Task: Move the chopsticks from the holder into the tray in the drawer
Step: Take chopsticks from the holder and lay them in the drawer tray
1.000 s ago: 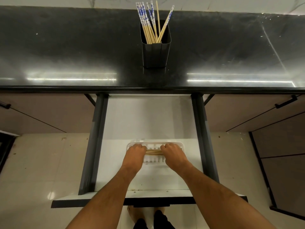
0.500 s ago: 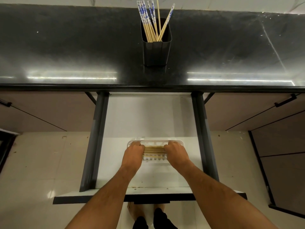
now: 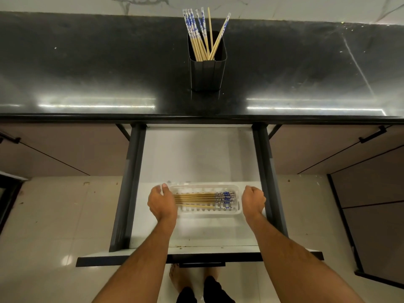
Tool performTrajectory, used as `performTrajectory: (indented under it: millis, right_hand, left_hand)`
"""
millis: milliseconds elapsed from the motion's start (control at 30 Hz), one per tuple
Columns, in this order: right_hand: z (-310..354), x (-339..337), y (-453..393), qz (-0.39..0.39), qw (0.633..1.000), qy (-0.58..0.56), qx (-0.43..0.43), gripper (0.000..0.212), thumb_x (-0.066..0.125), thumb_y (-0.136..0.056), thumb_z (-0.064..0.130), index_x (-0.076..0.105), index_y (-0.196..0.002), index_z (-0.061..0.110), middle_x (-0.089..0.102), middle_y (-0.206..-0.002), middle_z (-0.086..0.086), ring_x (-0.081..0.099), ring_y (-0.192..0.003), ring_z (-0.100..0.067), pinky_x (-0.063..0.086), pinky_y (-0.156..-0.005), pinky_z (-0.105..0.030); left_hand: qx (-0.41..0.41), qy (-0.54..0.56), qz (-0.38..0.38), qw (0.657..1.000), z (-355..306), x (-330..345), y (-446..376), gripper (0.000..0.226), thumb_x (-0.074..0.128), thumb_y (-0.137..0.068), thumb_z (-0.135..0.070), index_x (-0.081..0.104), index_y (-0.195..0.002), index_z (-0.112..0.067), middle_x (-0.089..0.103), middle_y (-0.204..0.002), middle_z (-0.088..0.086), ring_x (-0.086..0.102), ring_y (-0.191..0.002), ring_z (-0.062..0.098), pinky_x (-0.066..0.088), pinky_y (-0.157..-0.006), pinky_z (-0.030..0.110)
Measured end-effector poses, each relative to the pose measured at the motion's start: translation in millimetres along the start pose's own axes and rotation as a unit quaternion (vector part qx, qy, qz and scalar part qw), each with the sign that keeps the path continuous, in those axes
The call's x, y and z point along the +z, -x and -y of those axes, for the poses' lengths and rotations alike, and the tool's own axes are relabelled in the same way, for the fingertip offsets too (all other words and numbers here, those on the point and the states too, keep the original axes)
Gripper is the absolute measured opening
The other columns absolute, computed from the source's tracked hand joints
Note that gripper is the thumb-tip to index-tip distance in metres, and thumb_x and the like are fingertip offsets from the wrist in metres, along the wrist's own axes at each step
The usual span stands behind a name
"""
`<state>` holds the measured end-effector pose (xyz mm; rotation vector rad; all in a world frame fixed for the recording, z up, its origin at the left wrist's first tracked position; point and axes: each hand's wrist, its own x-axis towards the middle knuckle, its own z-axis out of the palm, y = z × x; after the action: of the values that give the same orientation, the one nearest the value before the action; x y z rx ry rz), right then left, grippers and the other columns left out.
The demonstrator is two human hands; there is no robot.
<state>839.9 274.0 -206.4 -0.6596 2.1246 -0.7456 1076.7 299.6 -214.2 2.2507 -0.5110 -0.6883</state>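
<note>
While both hands (image 3: 162,204) (image 3: 253,201) flank the tray (image 3: 237,212) empty, fingers loosely curled, remaining chopsticks (image 3: 197,38) stand upright in the holder (image 3: 206,73), well beyond.

bare drawer floor (image 3: 196,158) behind tray (image 3: 237,209), counter edge (image 3: 196,118) overhanging

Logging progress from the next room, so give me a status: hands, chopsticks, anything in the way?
Left hand open at tray end, right hand empty beside it. Several chopsticks in tray; more in holder. Nothing blocking.
</note>
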Motion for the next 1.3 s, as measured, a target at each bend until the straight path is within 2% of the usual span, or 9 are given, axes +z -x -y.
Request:
performTrajectory:
  millis: [67, 233, 467, 567, 700, 767, 967, 1133, 1300]
  right_hand:
    - [-2, 1, 3, 0.032, 0.999, -0.017, 0.016, 0.036, 0.045, -0.106, 0.028, 0.063, -0.079, 0.01, 0.067, -0.077, -0.007, 0.065, -0.065, -0.018, 0.049, -0.055, -0.026]
    - [0, 6, 9, 0.045, 0.999, -0.019, 0.01, 0.044, 0.04, -0.107, 0.037, 0.059, -0.073, 0.017, 0.07, -0.082, -0.009, 0.07, -0.075, -0.025, 0.061, -0.071, -0.039]
    - [-10, 6, 10, 0.001, 0.984, 0.114, -0.14, 0.042, 0.04, -0.106, 0.037, 0.06, -0.076, 0.016, 0.068, -0.078, -0.003, 0.067, -0.068, -0.015, 0.06, -0.065, -0.033]
    - [-15, 4, 14, -0.016, 0.894, 0.185, -0.409, 0.023, 0.045, -0.104, 0.028, 0.06, -0.091, 0.017, 0.063, -0.085, 0.001, 0.058, -0.075, -0.01, 0.056, -0.073, -0.026]
    - [-17, 12, 21, 0.181, 0.711, 0.317, -0.601, 0.03, 0.055, -0.097, 0.04, 0.06, -0.113, 0.015, 0.066, -0.107, -0.003, 0.059, -0.093, -0.016, 0.053, -0.087, -0.032]
    - [-20, 17, 24, 0.232, 0.675, 0.378, -0.589, 0.052, 0.057, -0.09, 0.056, 0.055, -0.124, 0.016, 0.063, -0.118, -0.001, 0.058, -0.102, -0.018, 0.051, -0.094, -0.034]
    - [-27, 20, 15, 0.241, 0.605, 0.543, -0.531, 0.096, 0.066, -0.076, 0.065, 0.033, -0.148, 0.01, 0.041, -0.146, -0.009, 0.039, -0.135, -0.028, 0.031, -0.118, -0.05]
    - [-25, 28, 14, 0.231, 0.612, 0.563, -0.506, 0.083, 0.071, -0.075, 0.048, 0.039, -0.142, 0.012, 0.045, -0.139, -0.008, 0.043, -0.128, -0.027, 0.037, -0.114, -0.048]
    - [-26, 28, 16, 0.234, 0.619, 0.556, -0.504, 0.067, 0.068, -0.082, 0.034, 0.044, -0.14, 0.01, 0.05, -0.135, -0.009, 0.048, -0.121, -0.026, 0.046, -0.107, -0.044]
  left_hand:
    - [-0.076, -0.025, 0.036, 0.996, 0, 0, -2, 0.045, 0.042, -0.106, -0.037, 0.067, -0.091, -0.002, 0.068, -0.091, 0.015, 0.065, -0.086, 0.031, 0.055, -0.081, 0.045]
    - [-0.084, -0.039, 0.064, 0.994, 0, 4, -2, 0.046, 0.043, -0.105, -0.041, 0.062, -0.08, -0.007, 0.063, -0.083, 0.012, 0.061, -0.077, 0.026, 0.056, -0.079, 0.043]
    - [-0.015, -0.052, 0.031, 0.998, 5, 1, 5, 0.037, 0.049, -0.104, -0.034, 0.069, -0.095, -0.005, 0.071, -0.098, 0.014, 0.065, -0.081, 0.022, 0.055, -0.07, 0.032]
    - [0.23, -0.075, 0.014, 0.97, 8, -7, 18, 0.025, 0.048, -0.104, -0.03, 0.065, -0.115, -0.016, 0.064, -0.112, 0.0, 0.057, -0.105, 0.014, 0.052, -0.087, 0.027]
    - [0.525, -0.207, 0.195, 0.803, 17, -4, 22, 0.024, 0.053, -0.1, -0.033, 0.059, -0.116, -0.016, 0.062, -0.113, -0.001, 0.054, -0.106, 0.015, 0.049, -0.094, 0.028]
    - [0.54, -0.297, 0.258, 0.744, 24, 2, 25, 0.043, 0.055, -0.096, -0.047, 0.053, -0.127, -0.018, 0.058, -0.123, -0.001, 0.053, -0.114, 0.017, 0.046, -0.102, 0.031]
    - [0.523, -0.433, 0.278, 0.68, 29, 2, 8, 0.101, 0.033, -0.085, -0.082, 0.029, -0.152, -0.007, 0.04, -0.152, 0.01, 0.037, -0.14, 0.027, 0.025, -0.122, 0.045]
    - [0.475, -0.446, 0.306, 0.694, 30, 9, 3, 0.088, 0.064, -0.084, -0.062, 0.031, -0.148, -0.013, 0.041, -0.148, 0.006, 0.04, -0.135, 0.024, 0.034, -0.117, 0.04]
    - [0.46, -0.439, 0.307, 0.709, 33, 9, 7, 0.067, 0.065, -0.089, -0.05, 0.04, -0.141, -0.017, 0.047, -0.139, 0.003, 0.044, -0.124, 0.019, 0.043, -0.107, 0.034]
